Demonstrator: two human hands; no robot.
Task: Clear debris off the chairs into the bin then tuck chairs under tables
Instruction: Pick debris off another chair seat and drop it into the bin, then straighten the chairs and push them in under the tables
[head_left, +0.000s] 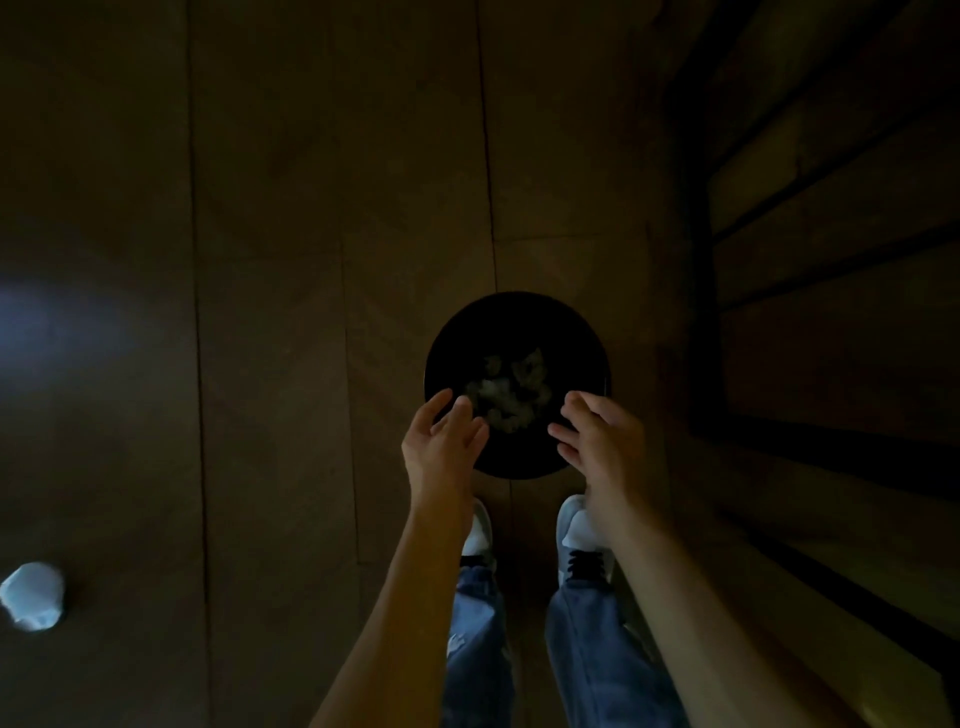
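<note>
A round black bin (519, 317) stands on the dark wooden floor right in front of my feet. Pale crumpled debris (506, 397) lies inside it. My left hand (441, 441) hovers over the bin's near left rim, fingers spread and holding nothing. Over the near right rim is my right hand (602, 439), also with fingers apart and holding nothing. Both palms face each other across the bin's opening. No chair seat shows in this dim view.
A crumpled white piece (34, 595) lies on the floor at the far left. Dark slatted furniture (831, 260) runs along the right side, close to the bin. My jeans and white shoes (579, 530) are below the hands.
</note>
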